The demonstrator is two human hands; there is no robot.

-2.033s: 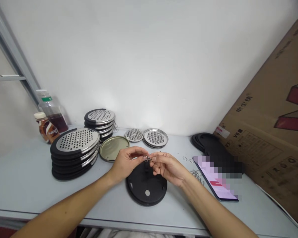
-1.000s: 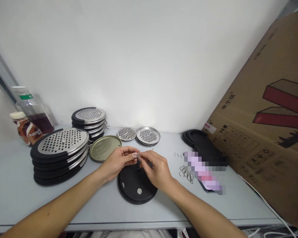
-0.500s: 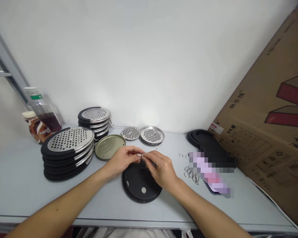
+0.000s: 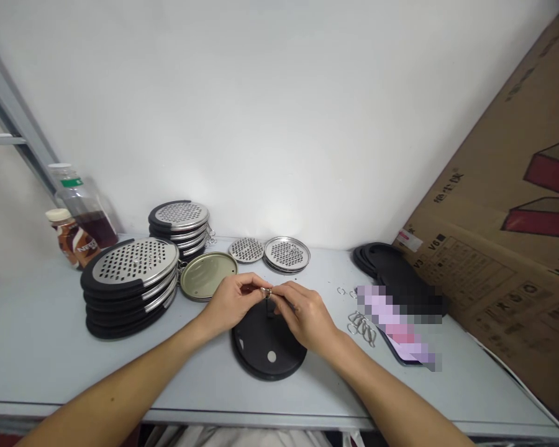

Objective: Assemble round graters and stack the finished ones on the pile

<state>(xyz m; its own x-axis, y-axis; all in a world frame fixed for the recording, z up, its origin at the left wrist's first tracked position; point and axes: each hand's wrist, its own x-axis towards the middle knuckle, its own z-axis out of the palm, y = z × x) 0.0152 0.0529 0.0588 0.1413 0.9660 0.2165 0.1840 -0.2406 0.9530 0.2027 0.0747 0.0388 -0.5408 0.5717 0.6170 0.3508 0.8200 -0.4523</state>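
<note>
My left hand (image 4: pixel 231 303) and my right hand (image 4: pixel 307 310) meet with fingertips pinched on a small metal ring (image 4: pixel 266 291). They hover at the far edge of a round black disc (image 4: pixel 282 357), which lies flat on the table and has a small tab near my fingers. White spots show through or on the disc's surface. Right of my right hand lie several metal clips (image 4: pixel 363 329) in a loose pile and a loose split ring (image 4: pixel 341 290). An olive-gold round lid (image 4: pixel 205 276) sits just beyond my left hand.
Two stacks of black-rimmed round graters (image 4: pixel 137 264) (image 4: pixel 179 215) stand at left, near bottles (image 4: pixel 72 239). Perforated metal discs (image 4: pixel 286 254) lie by the wall. At right are black covers (image 4: pixel 391 267), a blurred phone-like object (image 4: pixel 403 357) and a large cardboard box (image 4: pixel 494 248).
The ring between my fingertips has turned and shows more of its loop. Both hands stay in nearly the same place; the whole view has shifted slightly.
</note>
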